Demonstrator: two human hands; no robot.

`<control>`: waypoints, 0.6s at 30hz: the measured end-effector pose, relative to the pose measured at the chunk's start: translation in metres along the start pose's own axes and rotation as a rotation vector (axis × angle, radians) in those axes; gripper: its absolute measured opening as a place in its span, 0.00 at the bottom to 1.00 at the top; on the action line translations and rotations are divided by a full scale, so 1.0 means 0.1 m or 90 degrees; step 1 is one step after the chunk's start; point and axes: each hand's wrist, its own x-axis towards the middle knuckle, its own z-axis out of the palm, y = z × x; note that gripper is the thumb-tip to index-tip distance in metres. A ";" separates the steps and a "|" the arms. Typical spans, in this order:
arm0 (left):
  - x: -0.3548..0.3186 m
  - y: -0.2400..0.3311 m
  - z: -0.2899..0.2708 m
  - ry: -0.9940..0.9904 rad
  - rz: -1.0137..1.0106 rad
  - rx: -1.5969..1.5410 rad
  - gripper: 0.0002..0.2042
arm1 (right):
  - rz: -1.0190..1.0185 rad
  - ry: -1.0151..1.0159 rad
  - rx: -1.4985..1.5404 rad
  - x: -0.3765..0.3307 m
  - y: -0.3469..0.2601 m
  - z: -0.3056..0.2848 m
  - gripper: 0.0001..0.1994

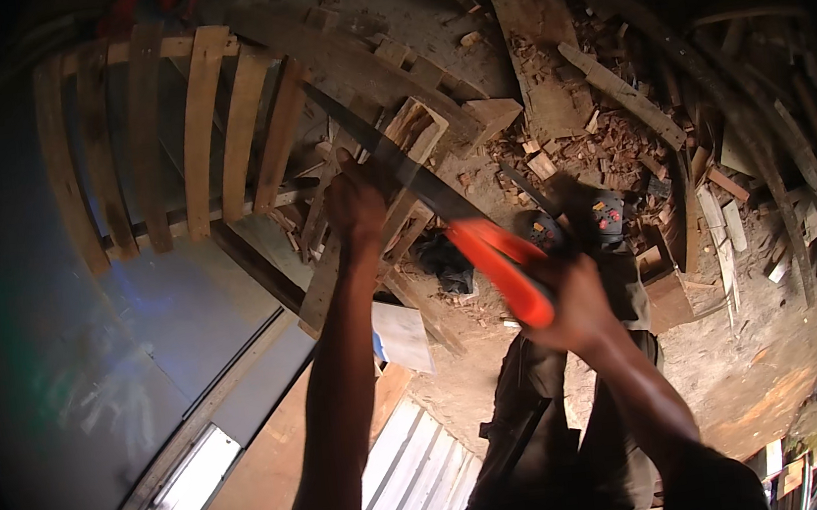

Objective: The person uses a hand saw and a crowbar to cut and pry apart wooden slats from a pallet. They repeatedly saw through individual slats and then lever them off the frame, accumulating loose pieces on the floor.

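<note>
My right hand [574, 309] is wrapped round the orange handle of a handsaw [502, 267]. Its dark blade [361, 133] slants up and to the left across several pieces of wood, with some motion blur near the handle. Just left of the blade, my left hand [355, 203] is closed on a piece of wood, its thumb side close to the blade. My arm and hand hide much of that piece, so its full shape cannot be seen. An open-ended wooden block [416, 132] lies just beyond the blade.
A slatted wooden frame [204, 127] stands at the left against a grey panel [186, 318]. Scraps and chips [608, 159] litter the ground around my shoes. Long boards [623, 93] lie at the right. Corrugated metal sheet [417, 473] and plywood [267, 474] are at the lower left.
</note>
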 end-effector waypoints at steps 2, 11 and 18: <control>0.09 -0.11 0.11 0.045 0.065 0.034 0.38 | -0.038 0.026 0.021 0.21 -0.02 0.33 0.17; -0.07 0.08 -0.07 -0.029 -0.028 -0.056 0.40 | -0.052 -0.072 -0.001 -1.38 0.62 -0.34 0.10; 0.38 -0.58 0.34 0.128 0.217 0.057 0.37 | -0.150 -0.005 -0.009 0.16 0.34 0.31 0.20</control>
